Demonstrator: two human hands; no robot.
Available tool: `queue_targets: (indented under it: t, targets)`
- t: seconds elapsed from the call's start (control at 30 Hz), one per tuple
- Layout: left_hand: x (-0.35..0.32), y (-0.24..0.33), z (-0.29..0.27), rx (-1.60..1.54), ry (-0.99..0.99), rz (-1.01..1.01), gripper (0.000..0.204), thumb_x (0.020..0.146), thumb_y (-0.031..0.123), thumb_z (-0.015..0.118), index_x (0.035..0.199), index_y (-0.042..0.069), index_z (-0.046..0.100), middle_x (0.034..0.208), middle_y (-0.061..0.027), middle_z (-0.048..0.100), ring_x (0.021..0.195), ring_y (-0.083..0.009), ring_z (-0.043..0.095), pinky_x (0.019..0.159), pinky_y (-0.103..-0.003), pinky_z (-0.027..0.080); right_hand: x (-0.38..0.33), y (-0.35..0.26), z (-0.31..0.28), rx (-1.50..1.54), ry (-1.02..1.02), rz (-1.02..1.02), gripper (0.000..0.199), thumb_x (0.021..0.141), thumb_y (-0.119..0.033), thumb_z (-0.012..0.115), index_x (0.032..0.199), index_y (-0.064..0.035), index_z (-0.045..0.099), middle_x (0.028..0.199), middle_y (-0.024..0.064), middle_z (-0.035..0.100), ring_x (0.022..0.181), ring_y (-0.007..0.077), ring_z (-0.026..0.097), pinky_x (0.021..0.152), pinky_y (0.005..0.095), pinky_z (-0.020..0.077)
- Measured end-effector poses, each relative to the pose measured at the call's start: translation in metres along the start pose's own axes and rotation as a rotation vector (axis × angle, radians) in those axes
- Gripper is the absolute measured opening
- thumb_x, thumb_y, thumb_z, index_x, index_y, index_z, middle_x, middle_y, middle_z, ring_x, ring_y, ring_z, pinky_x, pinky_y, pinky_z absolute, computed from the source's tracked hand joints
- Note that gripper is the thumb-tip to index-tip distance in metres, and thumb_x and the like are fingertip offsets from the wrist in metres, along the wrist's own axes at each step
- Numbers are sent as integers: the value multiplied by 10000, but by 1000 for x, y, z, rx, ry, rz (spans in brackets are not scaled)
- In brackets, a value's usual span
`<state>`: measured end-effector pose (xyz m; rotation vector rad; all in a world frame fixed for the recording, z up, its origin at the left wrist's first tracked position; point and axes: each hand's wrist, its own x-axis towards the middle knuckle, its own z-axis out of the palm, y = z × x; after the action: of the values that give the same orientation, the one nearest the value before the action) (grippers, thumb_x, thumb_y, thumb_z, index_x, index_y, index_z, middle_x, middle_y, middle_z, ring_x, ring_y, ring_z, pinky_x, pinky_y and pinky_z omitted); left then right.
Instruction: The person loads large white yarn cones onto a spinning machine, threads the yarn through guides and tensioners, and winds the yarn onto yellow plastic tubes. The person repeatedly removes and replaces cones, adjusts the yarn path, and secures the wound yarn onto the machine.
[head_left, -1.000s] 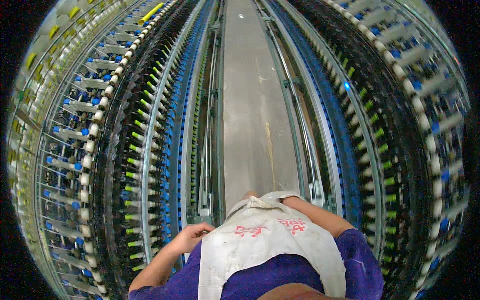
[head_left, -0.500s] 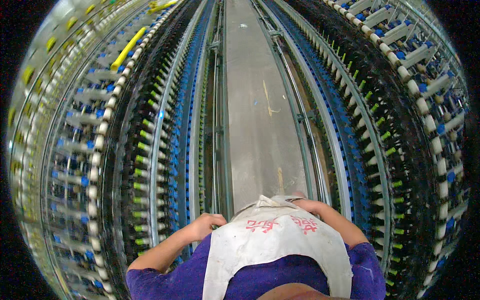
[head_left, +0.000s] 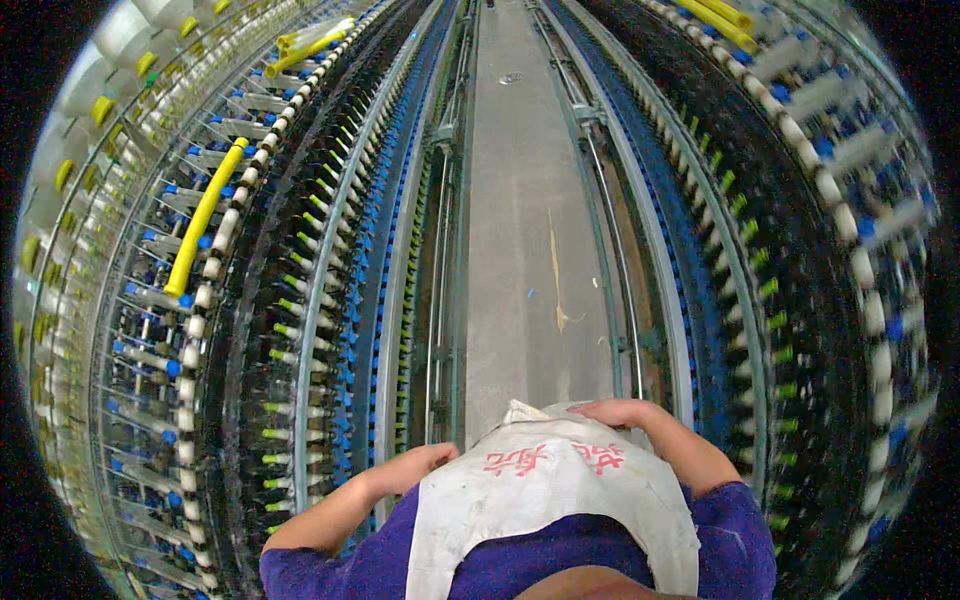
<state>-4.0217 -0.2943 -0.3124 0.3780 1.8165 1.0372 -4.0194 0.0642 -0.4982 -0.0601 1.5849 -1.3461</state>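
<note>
Seemingly soft and light, a white cloth apron (head_left: pixel 550 490) is clasped at its top edge by left hand (head_left: pixel 415 466) and right hand (head_left: pixel 615 412).

Both hands (head_left: pixel 415 465) (head_left: pixel 615 412) gripping white apron (head_left: pixel 545 490) (edges, seemingly), spinning frames (head_left: pixel 330 290) flanking aisle (head_left: pixel 525 250)

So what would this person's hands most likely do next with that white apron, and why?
Probably dip into or spread the white apron pouch. The left hand lies at its left edge and the right hand curls over its top rim. Neither reaches the spindle rows beside the grey floor aisle. What the pouch holds is hidden.
</note>
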Motion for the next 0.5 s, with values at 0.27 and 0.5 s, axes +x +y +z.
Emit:
queue_targets:
  t: [0.27, 0.5]
  targets:
    - [128, 79, -210, -151, 801, 299, 341, 854, 62, 611, 1182, 48, 520, 948, -11, 578, 895, -104, 561, 828, -263, 456, 126, -122, -274, -484, 212, 0, 342, 904, -302, 496, 1065, -20, 603, 900, 96, 648, 795, 174, 607, 737, 312, 484]
    - [211, 282, -438, 639, 782, 1069, 370, 721, 81, 671, 1078, 4, 607, 1003, -118, 622, 892, -253, 603, 820, -383, 498, 220, -94, -473, -451, 787, 140, 271, 862, -274, 549, 870, -9, 601, 735, 69, 622, 664, 162, 589, 625, 318, 474]
